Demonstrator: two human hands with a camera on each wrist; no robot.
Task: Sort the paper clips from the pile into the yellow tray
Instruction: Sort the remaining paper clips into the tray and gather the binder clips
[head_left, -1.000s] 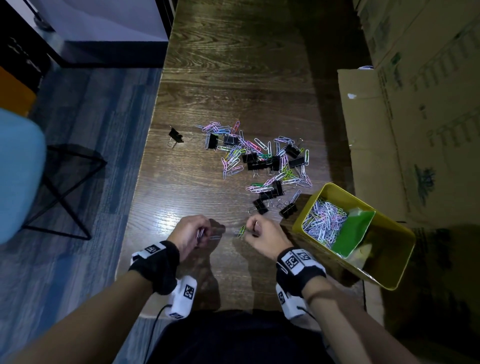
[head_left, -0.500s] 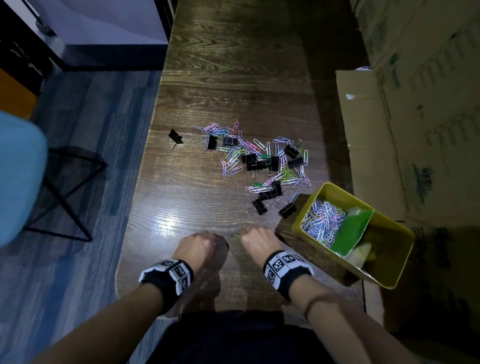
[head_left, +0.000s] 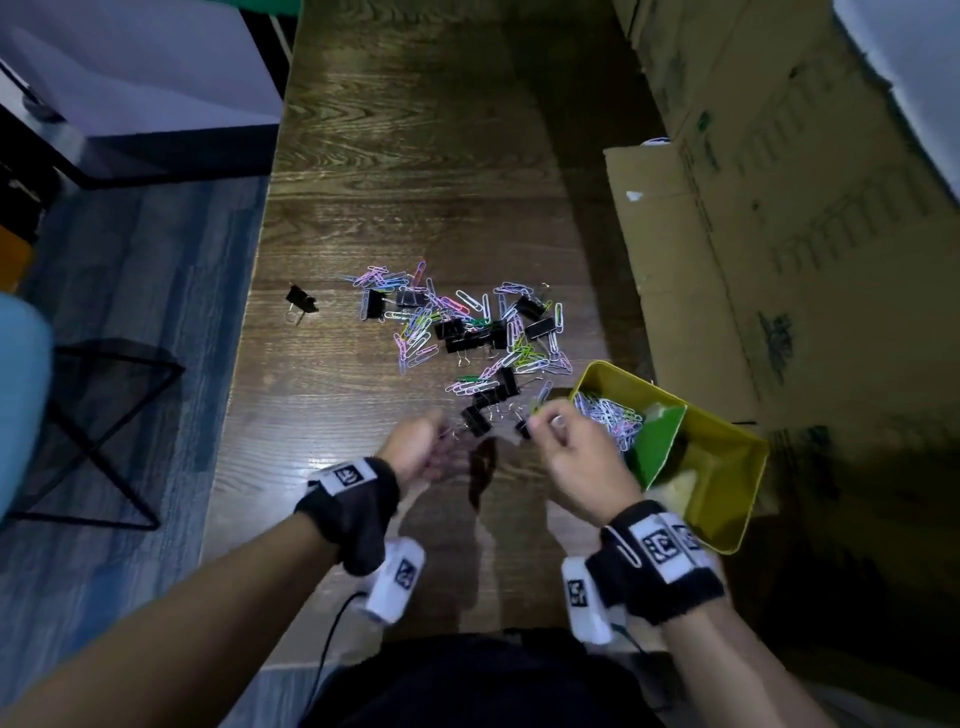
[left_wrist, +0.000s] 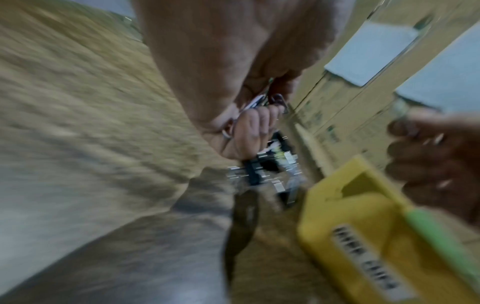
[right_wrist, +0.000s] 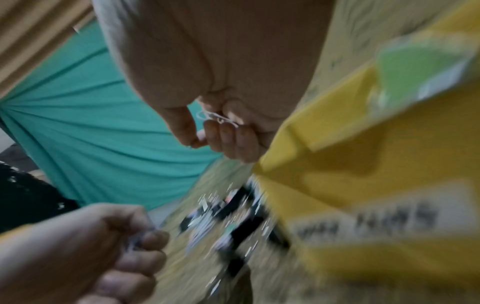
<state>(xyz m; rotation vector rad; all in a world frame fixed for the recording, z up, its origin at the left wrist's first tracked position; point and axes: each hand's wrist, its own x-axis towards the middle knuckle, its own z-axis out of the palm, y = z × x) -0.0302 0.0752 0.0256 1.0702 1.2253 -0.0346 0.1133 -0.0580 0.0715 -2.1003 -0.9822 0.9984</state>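
Note:
A pile of coloured paper clips (head_left: 415, 332), mixed with black binder clips (head_left: 457, 330), lies mid-table. The yellow tray (head_left: 727, 519) sits to its right and holds several paper clips (head_left: 608, 415) in its near compartment. My right hand (head_left: 540, 421) hovers by the tray's left corner and pinches a few paper clips (right_wrist: 215, 118) in curled fingers. My left hand (head_left: 441, 434) stays just left of it, above the table, its fingers curled round more clips (left_wrist: 255, 105). Both wrist views are blurred.
One lone binder clip (head_left: 301, 300) sits near the table's left edge. Cardboard boxes (head_left: 779, 234) stand along the right side behind the tray. A green divider (head_left: 657, 441) crosses the tray. A teal chair (head_left: 21, 405) is off to the left.
Both hands have left the table's near edge and moved forward. The right hand has risen towards the yellow tray's corner with clips in it; the left hand followed beside it.

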